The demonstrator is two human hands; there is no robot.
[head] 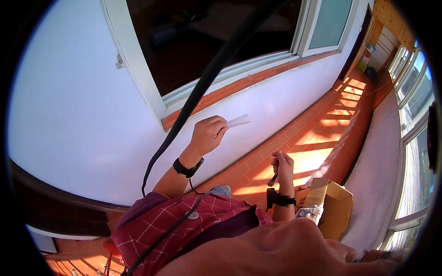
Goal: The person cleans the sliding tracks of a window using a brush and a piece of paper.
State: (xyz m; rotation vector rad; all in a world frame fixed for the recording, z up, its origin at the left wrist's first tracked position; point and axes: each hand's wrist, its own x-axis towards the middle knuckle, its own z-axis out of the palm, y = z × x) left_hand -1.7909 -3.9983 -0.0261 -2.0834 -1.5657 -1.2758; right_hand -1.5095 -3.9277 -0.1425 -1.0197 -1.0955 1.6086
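Observation:
My left hand reaches out in front of the white wall, below the window. Between its thumb and fingers is a thin translucent sheet, folded or doubled, with its free end pointing away from the wrist. My right hand is lower and to the right, over the tiled floor. Its fingers are curled around a small dark tool, perhaps a brush, whose end sticks out below the palm. Most of that tool is hidden by the fingers. Each wrist wears a black strap with a small device.
The window has a red-tiled sill. A cardboard box with printing stands beside my right forearm, a crumpled whitish item at its edge. A black cable crosses the view. The sunlit tiled floor runs along a corridor beside windows.

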